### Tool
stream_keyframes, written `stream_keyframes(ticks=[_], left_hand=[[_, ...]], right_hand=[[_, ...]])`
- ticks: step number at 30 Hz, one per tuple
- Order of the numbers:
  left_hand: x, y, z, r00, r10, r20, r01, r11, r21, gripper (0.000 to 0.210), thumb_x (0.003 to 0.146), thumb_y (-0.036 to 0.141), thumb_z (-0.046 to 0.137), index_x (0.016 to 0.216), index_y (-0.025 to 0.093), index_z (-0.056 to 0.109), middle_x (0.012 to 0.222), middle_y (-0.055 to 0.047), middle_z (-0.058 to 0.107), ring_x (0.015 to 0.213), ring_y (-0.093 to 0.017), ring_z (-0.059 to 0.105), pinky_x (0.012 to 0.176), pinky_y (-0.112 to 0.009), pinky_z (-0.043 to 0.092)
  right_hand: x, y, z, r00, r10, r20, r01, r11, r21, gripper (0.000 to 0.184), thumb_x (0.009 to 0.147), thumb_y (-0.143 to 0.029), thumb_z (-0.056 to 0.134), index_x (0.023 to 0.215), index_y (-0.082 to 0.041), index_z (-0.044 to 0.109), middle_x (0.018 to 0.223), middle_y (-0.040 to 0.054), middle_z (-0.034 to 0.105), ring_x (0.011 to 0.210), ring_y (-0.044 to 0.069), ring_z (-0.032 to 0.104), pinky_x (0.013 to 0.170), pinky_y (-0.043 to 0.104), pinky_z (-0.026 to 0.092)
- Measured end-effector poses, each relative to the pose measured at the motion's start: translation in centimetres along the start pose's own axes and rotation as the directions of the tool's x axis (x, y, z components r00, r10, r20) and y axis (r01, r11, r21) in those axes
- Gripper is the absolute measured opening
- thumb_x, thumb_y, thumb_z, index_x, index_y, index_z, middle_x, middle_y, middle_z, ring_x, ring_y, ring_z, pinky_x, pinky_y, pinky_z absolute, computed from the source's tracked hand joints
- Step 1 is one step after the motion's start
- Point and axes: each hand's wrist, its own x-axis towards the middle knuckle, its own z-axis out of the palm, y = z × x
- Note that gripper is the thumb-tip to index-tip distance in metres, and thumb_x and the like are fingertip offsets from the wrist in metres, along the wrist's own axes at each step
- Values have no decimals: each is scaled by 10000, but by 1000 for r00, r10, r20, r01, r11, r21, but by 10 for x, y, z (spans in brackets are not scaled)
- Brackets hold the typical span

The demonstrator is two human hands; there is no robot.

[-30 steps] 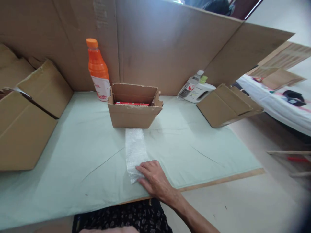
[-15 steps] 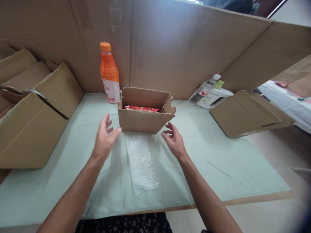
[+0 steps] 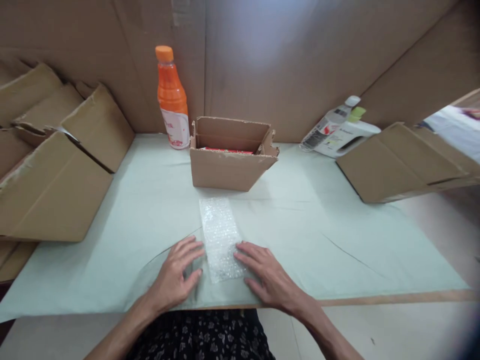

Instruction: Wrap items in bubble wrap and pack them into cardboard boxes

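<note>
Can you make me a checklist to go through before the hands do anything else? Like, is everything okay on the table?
1. Bubble wrap lying flat on the green cloth: ok.
2. Right hand at the wrap: ok, fingertips over its right edge.
3. Left hand touching the wrap: cannot tell, its fingertips are right by the left edge.
4. Small cardboard box standing with its top open: ok.
5. What the red thing inside the box is: cannot tell, only its top edge shows.
6. Orange bottle upright with its cap on: ok.
</note>
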Motion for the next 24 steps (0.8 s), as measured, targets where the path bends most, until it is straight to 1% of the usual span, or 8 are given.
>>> stream_keyframes(ticks=[2, 5, 9, 13, 16, 18, 21, 24], left_hand=[[-14, 8, 11, 998, 53, 46, -54, 998, 22, 406, 831, 188, 609, 1231, 242, 645, 1372, -99, 612, 1380, -309, 442, 1112, -559, 408], [-12, 17, 19, 994, 72, 81, -74, 997, 21, 484, 784, 177, 633, 1265, 237, 627, 1390, -109, 596, 1373, -324, 442, 1115, -570, 394], [-1, 20, 22, 990, 81, 112, -81, 997, -2, 634, 747, 169, 648, 1367, 241, 540, 1371, -108, 604, 1331, -319, 471, 1111, -568, 385], [3, 19, 26, 999, 4, 35, -3, 1000, -31, 481, 826, 124, 517, 1289, 230, 594, 1081, -94, 704, 1051, -263, 611, 965, -501, 494], [9, 16, 12, 998, 1, 61, 4, 997, -79, 558, 770, 140, 593, 1320, 234, 564, 1153, -90, 679, 1095, -263, 600, 997, -481, 486], [25, 11, -5, 1000, -18, 11, 19, 994, -110, 590, 763, 159, 606, 1343, 245, 539, 1297, -99, 616, 1209, -270, 560, 1065, -482, 445], [76, 0, -30, 968, -106, -227, 74, 987, -143, 573, 816, 234, 579, 1381, 223, 492, 1377, -131, 546, 1261, -281, 537, 1077, -495, 432], [143, -7, -40, 892, -195, -408, 98, 964, -248, 733, 784, 303, 634, 1458, 183, 374, 1473, -173, 447, 1334, -311, 477, 1088, -516, 413]], right_hand=[[2, -10, 13, 1000, -18, 5, 18, 998, -62, 567, 806, -142, 584, 1369, -200, 554, 1490, 132, 495, 1379, 311, 437, 1040, 516, 446], [14, -14, 24, 987, -41, -154, 22, 992, -124, 322, 898, -130, 533, 1180, -212, 667, 1341, 137, 627, 1256, 303, 553, 943, 491, 497], [30, -19, 27, 949, -9, -316, 8, 1000, -2, 244, 967, -157, 462, 1045, -221, 685, 1004, 90, 747, 936, 239, 681, 813, 423, 540], [34, -24, 16, 954, 96, -283, -40, 980, 196, 187, 961, -264, 513, 1013, -240, 691, 922, 54, 751, 853, 220, 690, 806, 396, 550], [35, -9, -11, 918, 228, -325, -132, 948, 291, 198, 938, -357, 562, 1026, -240, 696, 1004, 64, 751, 929, 231, 691, 845, 399, 553], [43, 12, -35, 847, 359, -392, -223, 909, 352, 241, 936, -394, 549, 1044, -234, 694, 1040, 79, 746, 935, 235, 690, 819, 393, 559], [72, 54, -69, 738, 477, -477, -274, 858, 434, 336, 896, -406, 575, 1165, -218, 648, 1156, 113, 715, 993, 250, 676, 802, 395, 557], [112, 87, -84, 714, 495, -496, -228, 833, 504, 495, 817, -392, 622, 1262, -178, 581, 1239, 153, 669, 1069, 278, 651, 807, 410, 555]])
